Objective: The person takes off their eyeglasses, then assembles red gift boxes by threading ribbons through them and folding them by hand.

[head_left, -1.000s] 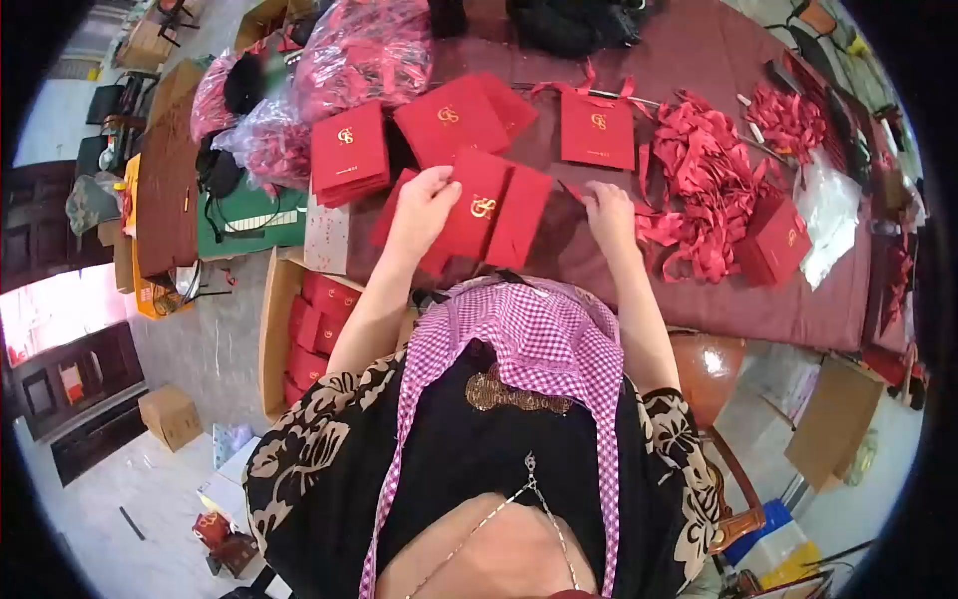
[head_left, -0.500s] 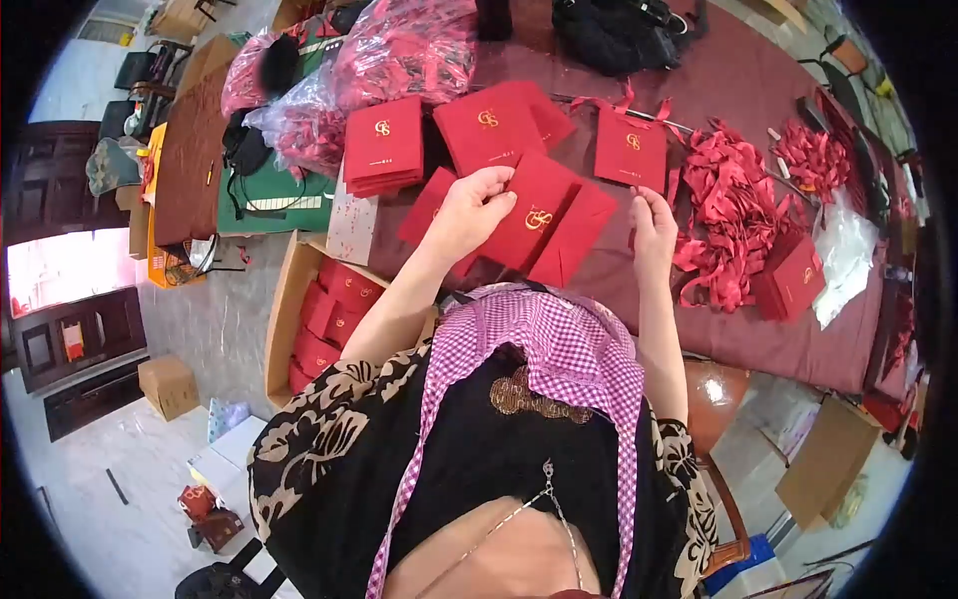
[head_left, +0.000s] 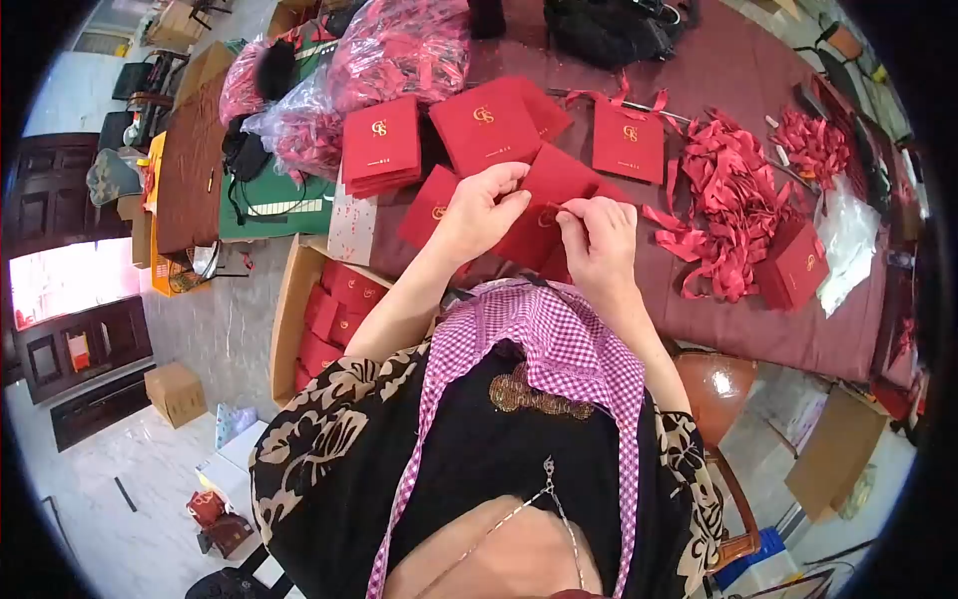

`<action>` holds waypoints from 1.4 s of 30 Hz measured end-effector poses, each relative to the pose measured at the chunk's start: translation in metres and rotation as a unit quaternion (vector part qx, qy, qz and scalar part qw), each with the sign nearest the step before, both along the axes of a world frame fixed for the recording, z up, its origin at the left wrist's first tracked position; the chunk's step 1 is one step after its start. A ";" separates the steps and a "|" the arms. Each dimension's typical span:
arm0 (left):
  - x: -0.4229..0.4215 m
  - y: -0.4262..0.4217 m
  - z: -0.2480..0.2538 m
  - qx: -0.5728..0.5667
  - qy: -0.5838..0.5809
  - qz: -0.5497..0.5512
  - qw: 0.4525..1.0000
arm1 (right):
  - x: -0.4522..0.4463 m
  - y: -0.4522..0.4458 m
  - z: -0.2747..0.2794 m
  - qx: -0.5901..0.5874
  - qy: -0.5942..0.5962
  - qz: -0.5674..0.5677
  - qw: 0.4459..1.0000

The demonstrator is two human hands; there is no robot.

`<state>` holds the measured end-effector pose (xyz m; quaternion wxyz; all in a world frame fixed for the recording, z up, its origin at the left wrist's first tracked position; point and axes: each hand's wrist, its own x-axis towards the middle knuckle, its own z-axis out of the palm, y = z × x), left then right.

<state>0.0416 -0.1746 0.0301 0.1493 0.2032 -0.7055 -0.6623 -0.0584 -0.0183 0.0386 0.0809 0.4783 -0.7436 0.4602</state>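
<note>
A red card bag [head_left: 529,232] with a gold logo lies at the table's near edge, in front of my body. My left hand [head_left: 485,212] pinches its upper left edge, fingers closed. On its right side, my right hand [head_left: 603,238] has thumb and forefinger pressed together over the bag; anything small between them is hidden. Another red bag [head_left: 628,143] with a ribbon handle lies beyond my right hand. A loose heap of red ribbons [head_left: 726,205] spreads to the right.
Stacked red bags [head_left: 381,145] and plastic sacks of red ribbon [head_left: 401,50] stand at the back left. A carton [head_left: 289,319] of red bags sits left of my body. A red block-shaped stack [head_left: 793,265] and clear plastic [head_left: 848,240] lie at the right.
My right hand has moved left from beside the ribbon heap onto the bag's right side. My left hand has kept its grip on the bag, and the view has shifted.
</note>
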 end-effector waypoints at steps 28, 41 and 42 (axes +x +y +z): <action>0.001 0.018 0.023 -0.296 0.012 -0.019 0.955 | -0.006 -0.010 0.011 0.046 -0.012 -0.002 0.999; -0.006 0.042 -0.001 -0.406 0.076 0.014 0.911 | 0.000 -0.002 0.010 0.131 -0.281 -0.020 0.951; -0.005 0.042 -0.001 -0.402 0.077 0.014 0.913 | -0.001 -0.001 0.004 0.141 -0.251 -0.022 0.957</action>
